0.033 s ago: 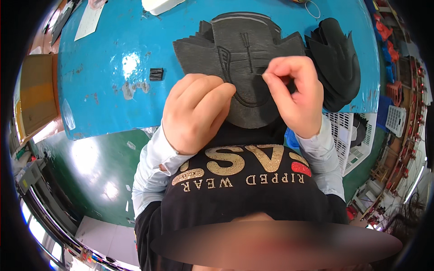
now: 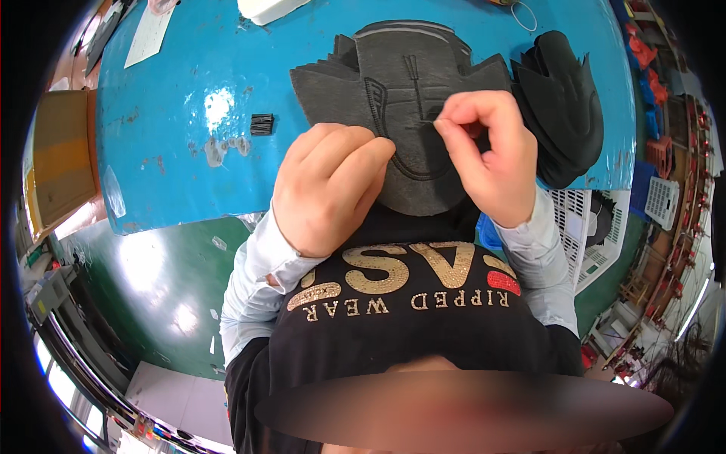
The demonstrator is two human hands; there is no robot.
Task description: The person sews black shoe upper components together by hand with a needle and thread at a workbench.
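A stack of dark grey shaped panels point(image 2: 412, 189), with pointed side flaps and a raised, ridged pattern, lies on the blue table in front of me. My left hand point(image 2: 325, 189) rests over its near left part, fingers curled closed with their tips against the top panel. Whatever those fingers may hold is hidden. Above the panel's right side, my right hand point(image 2: 491, 151) pinches thumb and forefinger together. A thin dark sliver shows by that pinch, too small to make out. A little bundle of short black strips point(image 2: 262, 124) lies left of the stack.
Another pile of black curved pieces point(image 2: 563, 113) lies to the right on the blue table point(image 2: 174, 174). White crates point(image 2: 597, 250) stand below the table's right edge. A cardboard box point(image 2: 64, 159) is at the left. Paper point(image 2: 149, 34) and a white object point(image 2: 268, 9) lie at the back.
My right hand has shifted slightly up and to the left over the panel, still pinched. My left hand and the stack have hardly moved.
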